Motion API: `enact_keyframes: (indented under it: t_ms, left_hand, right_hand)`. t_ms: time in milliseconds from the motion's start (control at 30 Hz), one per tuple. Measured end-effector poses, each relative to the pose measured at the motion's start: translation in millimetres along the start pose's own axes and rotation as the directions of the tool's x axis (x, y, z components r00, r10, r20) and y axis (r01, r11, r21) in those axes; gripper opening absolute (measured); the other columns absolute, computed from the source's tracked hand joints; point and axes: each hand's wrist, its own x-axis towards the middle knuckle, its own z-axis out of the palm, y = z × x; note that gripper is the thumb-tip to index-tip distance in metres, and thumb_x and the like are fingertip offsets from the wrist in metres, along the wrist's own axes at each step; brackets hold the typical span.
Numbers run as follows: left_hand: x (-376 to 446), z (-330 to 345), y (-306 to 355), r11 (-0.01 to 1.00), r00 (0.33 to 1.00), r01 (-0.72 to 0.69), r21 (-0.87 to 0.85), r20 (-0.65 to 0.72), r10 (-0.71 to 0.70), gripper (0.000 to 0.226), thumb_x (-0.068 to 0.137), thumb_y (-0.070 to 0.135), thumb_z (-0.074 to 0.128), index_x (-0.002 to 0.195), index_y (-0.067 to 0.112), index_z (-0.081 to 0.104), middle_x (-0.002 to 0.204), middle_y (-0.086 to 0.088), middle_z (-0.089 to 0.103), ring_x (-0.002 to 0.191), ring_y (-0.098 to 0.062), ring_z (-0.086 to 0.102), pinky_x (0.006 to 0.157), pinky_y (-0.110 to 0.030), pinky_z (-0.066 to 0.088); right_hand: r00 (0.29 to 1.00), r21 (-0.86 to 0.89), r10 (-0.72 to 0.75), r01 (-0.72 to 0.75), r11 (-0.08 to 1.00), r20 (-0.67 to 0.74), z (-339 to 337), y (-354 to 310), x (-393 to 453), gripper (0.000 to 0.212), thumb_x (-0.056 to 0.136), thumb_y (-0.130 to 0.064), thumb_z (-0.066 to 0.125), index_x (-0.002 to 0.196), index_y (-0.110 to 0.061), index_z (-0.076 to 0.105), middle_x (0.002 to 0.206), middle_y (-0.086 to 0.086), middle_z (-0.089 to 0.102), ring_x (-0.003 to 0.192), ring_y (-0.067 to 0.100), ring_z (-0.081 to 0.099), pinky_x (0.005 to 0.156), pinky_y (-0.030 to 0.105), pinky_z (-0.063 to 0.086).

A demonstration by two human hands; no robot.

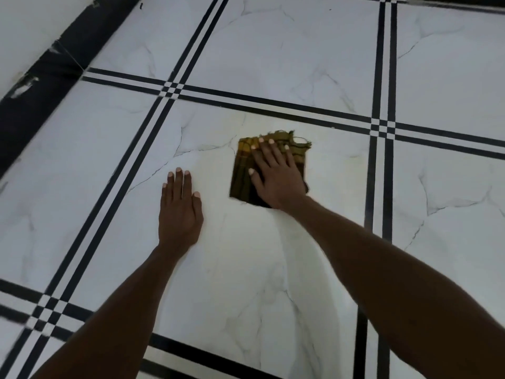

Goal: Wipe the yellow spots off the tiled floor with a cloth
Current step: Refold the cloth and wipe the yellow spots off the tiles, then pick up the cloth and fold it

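Right hand [276,177] flat on cloth [240,173]

Bare tiled floor [273,64] lies ahead; dark skirting [41,86] bounds the left.

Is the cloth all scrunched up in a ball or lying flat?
Flat. The cloth lies spread on the floor in a rough square, and the right hand presses on it with straight fingers.

Head view — looking steeply down, close to floor [273,269].
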Motion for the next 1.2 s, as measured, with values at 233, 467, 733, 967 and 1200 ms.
enact_keyframes:
  t_ms: [233,467,733,967,1200]
  left_hand:
    - [0,-5,2,1.0,0.999,0.011,-0.002,0.036,-0.01,0.06,0.11,0.032,0.023,0.164,0.005,0.022,0.173,-0.014,0.017,0.162,-0.029,0.011,0.132,-0.048,0.014]
    - [0,-4,3,1.0,1.0,0.006,0.005,-0.006,-0.006,0.058,0.11,0.029,0.027,0.162,0.004,0.027,0.171,-0.017,0.023,0.161,-0.032,0.016,0.131,-0.048,0.017]
    - [9,-17,19,0.993,0.991,0.109,-0.055,0.079,-0.105,0.057,0.108,0.031,0.034,0.156,0.0,0.038,0.166,-0.022,0.031,0.158,-0.038,0.023,0.13,-0.051,0.02]
    - [44,-19,94,0.945,0.983,0.168,-0.282,0.122,-0.138,0.048,0.1,0.028,0.062,0.139,0.003,0.051,0.135,-0.017,0.053,0.126,-0.035,0.049,0.101,-0.049,0.049]
    - [80,-23,109,0.712,0.839,0.544,-0.444,0.314,-0.445,0.044,0.089,0.028,0.081,0.124,0.008,0.065,0.114,-0.011,0.073,0.112,-0.029,0.067,0.1,-0.042,0.054]
  right_hand:
    - [0.931,-0.001,-0.358,0.359,0.933,0.064,7,-8,-73,0.063,0.11,-0.052,0.025,0.167,-0.025,0.019,0.176,-0.001,0.011,0.164,0.019,0.006,0.133,0.047,0.006]
    - [0.973,-0.002,-0.224,0.224,0.975,0.05,3,2,-13,0.067,0.108,-0.054,0.018,0.167,-0.022,0.02,0.176,0.002,0.013,0.164,0.023,0.006,0.13,0.056,0.011]
    - [0.99,0.376,-0.116,0.138,0.916,-0.08,-16,12,-32,0.052,0.11,-0.036,0.044,0.157,-0.013,0.044,0.163,0.007,0.042,0.156,0.025,0.031,0.129,0.044,0.028]
    - [0.986,0.376,0.164,-0.158,0.913,0.017,-34,30,-19,0.06,0.097,-0.026,0.069,0.152,-0.014,0.049,0.147,0.016,0.05,0.135,0.037,0.046,0.112,0.049,0.043]
    - [0.929,0.584,0.304,-0.37,0.722,0.213,-42,21,11,0.045,0.091,-0.014,0.077,0.133,-0.008,0.063,0.122,0.015,0.068,0.117,0.03,0.064,0.091,0.03,0.048]
